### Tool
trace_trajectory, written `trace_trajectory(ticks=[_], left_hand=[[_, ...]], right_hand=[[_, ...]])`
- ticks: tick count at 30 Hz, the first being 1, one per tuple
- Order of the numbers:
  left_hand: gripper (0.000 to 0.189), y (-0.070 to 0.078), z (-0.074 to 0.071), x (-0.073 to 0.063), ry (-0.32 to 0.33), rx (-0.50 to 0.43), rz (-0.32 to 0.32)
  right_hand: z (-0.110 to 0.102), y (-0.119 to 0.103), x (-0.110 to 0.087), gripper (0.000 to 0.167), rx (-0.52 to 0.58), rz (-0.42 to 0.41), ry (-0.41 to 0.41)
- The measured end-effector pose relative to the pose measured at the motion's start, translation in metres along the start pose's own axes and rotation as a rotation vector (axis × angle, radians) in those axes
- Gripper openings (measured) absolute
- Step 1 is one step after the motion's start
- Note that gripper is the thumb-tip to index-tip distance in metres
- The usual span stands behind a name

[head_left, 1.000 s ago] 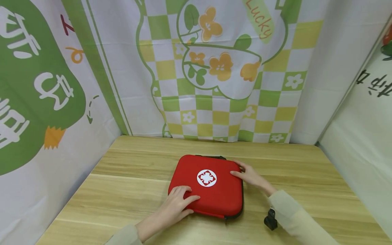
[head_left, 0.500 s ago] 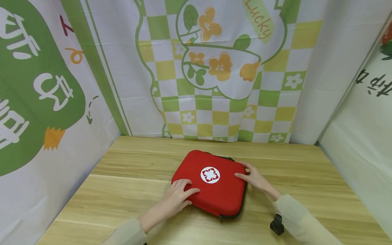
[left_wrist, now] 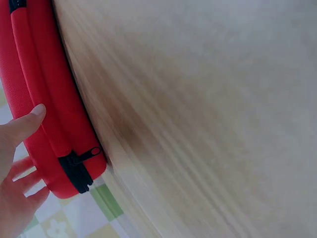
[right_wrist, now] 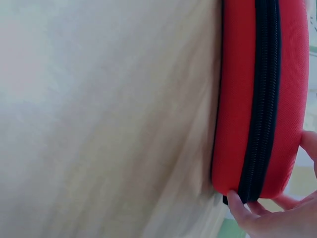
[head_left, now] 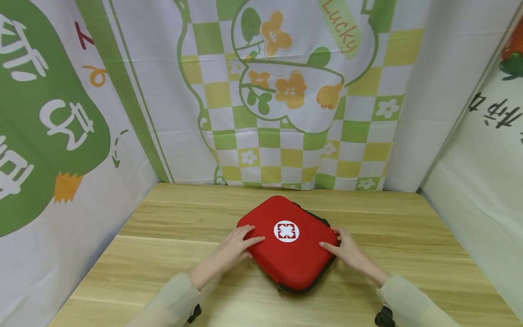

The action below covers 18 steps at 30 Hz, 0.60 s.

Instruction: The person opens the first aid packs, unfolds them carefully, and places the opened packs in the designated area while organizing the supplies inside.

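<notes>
A red zippered first-aid case (head_left: 294, 261) with a white round emblem lies flat on the wooden table, turned so that one corner points toward me. My left hand (head_left: 229, 250) grips its left corner, fingers over the top. In the left wrist view the thumb presses the red side near a black zipper pull (left_wrist: 88, 154). My right hand (head_left: 352, 252) holds the right corner, thumb on the lid and fingers round the edge. In the right wrist view the black zipper (right_wrist: 260, 114) runs along the case's side and looks closed.
The wooden table (head_left: 135, 268) extends on all sides of the case. A patterned curtain (head_left: 286, 156) hangs behind its back edge, with more printed cloth at the left and right. Dark wrist devices (head_left: 384, 316) show at both sleeves.
The case has turned clockwise on the table, its back-left corner swinging away and to the right. My left hand has moved forward with it; the right has shifted right and slightly nearer.
</notes>
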<state>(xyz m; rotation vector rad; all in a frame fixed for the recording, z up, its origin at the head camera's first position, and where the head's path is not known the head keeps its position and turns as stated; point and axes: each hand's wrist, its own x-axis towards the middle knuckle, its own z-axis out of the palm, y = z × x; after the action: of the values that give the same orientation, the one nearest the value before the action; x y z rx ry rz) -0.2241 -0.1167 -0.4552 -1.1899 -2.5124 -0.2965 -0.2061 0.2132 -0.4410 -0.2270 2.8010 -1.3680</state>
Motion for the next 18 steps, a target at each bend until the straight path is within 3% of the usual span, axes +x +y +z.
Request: trace_trajectory(ticks=[6, 18], left_hand=[[0.051, -0.007, 0.002, 0.008, -0.05, 0.015, -0.024], [0.046, -0.018, 0.008, 0.02, 0.011, 0.018, 0.016]], right_hand=[[0.003, -0.002, -0.016, 0.063, 0.043, 0.054, 0.024], [0.011, -0.014, -0.046, 0.062, 0.06, 0.156, 0.104]])
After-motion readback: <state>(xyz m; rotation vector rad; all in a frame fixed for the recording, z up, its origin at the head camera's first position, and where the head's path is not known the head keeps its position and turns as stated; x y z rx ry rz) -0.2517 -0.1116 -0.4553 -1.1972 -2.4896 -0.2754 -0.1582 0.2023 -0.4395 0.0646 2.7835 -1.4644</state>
